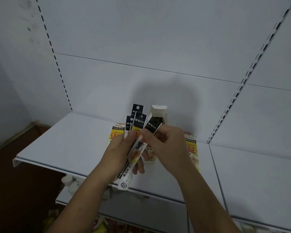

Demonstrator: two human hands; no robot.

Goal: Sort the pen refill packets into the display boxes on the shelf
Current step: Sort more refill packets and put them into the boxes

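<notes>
my left hand (119, 152) is gripping a fan of refill packets (136, 125) over the shelf (60, 145) | right hand (166, 145) pinching the black top of one packet (152, 126), right beside the fan | display boxes (158, 112) sit on the shelf just behind my hands

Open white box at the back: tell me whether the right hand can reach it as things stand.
Probably yes. The open white box stands behind the right hand, which pinches one packet, flap up, nothing between them. The left hand holds its packets off to the side.
</notes>
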